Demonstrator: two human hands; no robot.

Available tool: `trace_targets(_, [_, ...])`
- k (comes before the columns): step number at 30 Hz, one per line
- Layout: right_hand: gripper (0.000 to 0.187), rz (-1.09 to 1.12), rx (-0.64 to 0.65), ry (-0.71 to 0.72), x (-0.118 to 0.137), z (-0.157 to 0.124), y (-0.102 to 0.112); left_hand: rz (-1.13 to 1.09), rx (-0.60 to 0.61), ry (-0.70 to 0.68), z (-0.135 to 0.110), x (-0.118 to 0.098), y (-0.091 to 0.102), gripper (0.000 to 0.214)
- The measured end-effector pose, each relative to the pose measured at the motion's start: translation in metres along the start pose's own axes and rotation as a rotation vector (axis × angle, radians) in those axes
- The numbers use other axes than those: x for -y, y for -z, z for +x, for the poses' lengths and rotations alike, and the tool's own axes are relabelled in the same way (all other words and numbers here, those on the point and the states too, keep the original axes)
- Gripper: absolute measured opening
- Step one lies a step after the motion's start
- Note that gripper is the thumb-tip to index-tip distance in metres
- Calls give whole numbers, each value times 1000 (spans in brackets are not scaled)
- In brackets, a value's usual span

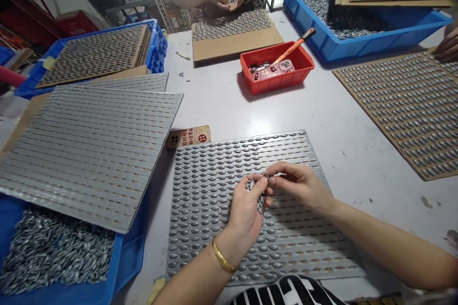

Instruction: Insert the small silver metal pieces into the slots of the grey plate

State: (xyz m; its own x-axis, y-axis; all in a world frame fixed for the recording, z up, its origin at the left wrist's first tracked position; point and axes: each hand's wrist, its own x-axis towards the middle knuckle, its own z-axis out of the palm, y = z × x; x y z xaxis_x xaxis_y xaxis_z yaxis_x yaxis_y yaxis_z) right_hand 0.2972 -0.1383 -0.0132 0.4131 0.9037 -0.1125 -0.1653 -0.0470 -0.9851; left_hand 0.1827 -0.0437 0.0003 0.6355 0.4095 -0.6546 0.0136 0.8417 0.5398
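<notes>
Down at bottom centre, the left hand [246, 219], wearing a gold bangle [223, 256], is curled half shut around a little clump of small silver-grey metal pieces [260, 202], which runs roughly up-and-down in frame along the inside of the fingers. The right hand [296, 186] comes in from the right, its thumb and index fingertips [277, 167] pinched on 1 tiny metal piece [266, 177], too small to tell which way it points. Both hands are over a grey sheet [286, 252] packed with rows of similar pieces.
</notes>
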Motion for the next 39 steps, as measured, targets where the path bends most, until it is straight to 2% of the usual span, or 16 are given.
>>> trace_targets(2, [17, 41, 15, -14, 2, -1, -1, 14, -4, 12, 1, 1, -1, 26])
trace_targets(4, [15, -65, -3, 23, 3, -1, 1, 22, 0, 22, 2, 1, -1, 25])
trace_targets(7, [16, -432, -69, 181, 0, 7, 13, 12, -3, 50, 1, 0, 1, 24])
trace_targets(11, [19, -884, -198, 360, -15, 33, 39, -52, -72, 130, -2, -3, 7, 24])
trace_targets(14, [20, -1092, -144, 425, -28, 55, 52, -65, -69, 150, -5, -4, 10, 23])
trace_targets(18, [23, -1177, -60, 433, -38, 71, 54, -31, -54, 140, -8, -6, 10, 18])
trace_targets(29, [24, -1298, -44, 392, -37, 76, 56, -18, -9, 151, -8, -4, 7, 17])
trace_targets(34, [25, -1298, -61, 413, -30, 77, 54, -28, -1, 145, -8, -5, 8, 14])
trace_targets(37, [26, -1398, -112, 421, -22, 82, 50, -27, 5, 141, -8, -6, 8, 13])
trace_targets(39, [25, -1495, -80, 414, -17, 87, 46, -25, 4, 139, -8, -6, 8, 13])
